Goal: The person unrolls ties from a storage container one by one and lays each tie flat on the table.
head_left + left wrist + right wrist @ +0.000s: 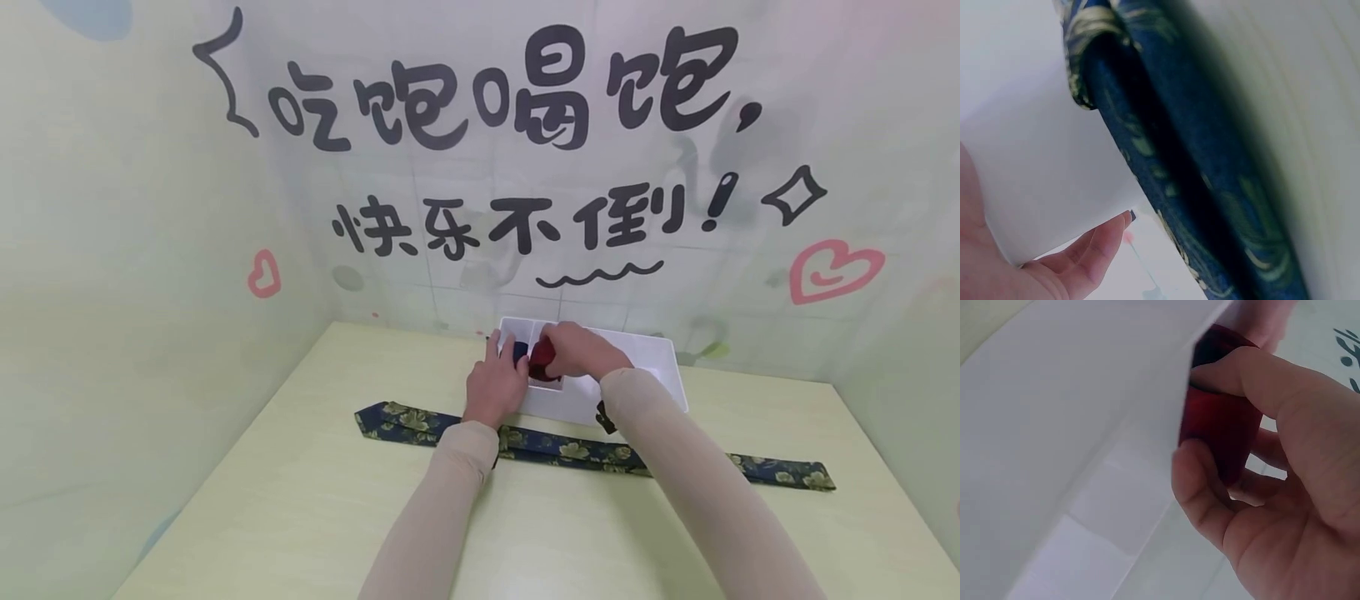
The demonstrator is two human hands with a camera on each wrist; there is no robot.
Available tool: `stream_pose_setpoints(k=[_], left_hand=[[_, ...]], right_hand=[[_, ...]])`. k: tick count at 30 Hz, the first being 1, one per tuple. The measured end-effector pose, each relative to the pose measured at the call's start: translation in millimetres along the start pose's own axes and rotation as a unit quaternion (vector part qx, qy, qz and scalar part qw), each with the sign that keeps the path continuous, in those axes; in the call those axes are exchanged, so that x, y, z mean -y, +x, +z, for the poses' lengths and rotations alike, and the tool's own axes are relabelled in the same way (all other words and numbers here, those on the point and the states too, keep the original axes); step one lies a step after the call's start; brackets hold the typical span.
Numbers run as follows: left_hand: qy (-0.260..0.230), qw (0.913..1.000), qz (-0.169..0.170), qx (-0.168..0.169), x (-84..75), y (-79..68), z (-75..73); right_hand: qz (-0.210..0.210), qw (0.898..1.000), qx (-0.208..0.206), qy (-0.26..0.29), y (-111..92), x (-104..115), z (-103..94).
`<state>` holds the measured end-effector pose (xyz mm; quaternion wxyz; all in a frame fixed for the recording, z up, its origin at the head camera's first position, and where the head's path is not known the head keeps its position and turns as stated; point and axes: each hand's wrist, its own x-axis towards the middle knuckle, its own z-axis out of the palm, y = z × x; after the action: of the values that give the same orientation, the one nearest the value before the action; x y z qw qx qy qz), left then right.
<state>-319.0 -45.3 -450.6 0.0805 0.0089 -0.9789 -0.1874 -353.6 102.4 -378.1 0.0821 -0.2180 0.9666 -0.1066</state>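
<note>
My right hand (581, 348) pinches a dark red roll (542, 360), seemingly a rolled necktie, at a compartment of a white storage box (630, 398). In the right wrist view, its thumb presses the top of the red roll (1219, 419) while the fingers curl round the side. My left hand (497, 383) grips the left end of the box, with its fingers along the outer wall (1041, 169) in the left wrist view. A navy roll (520, 351) sits in the left compartment, partly hidden by that hand. Below both hands, a dark blue floral necktie (577, 450) lies lengthwise.
The pale tabletop (300, 500) ends at a printed wall sheet (450, 283) just behind the box. Side sheets stand at left and right. Both forearms cross over the floral necktie. A black strap piece (605, 418) hangs at the right wrist.
</note>
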Motion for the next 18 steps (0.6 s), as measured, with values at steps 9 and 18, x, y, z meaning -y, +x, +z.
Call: stream_pose_setpoints(k=[9,18], left_hand=[[-0.007,0.9999,0.011,-0.009,0.2,-0.8,-1.2],[-0.013,0.9998,0.01,-0.006,1.9,-0.8,-1.2]], right_hand=[[0.0,0.996,-0.034,0.083,-20,-10,-23.8],[0.009,0.973,-0.044,0.228,-38,-20,-33.0]])
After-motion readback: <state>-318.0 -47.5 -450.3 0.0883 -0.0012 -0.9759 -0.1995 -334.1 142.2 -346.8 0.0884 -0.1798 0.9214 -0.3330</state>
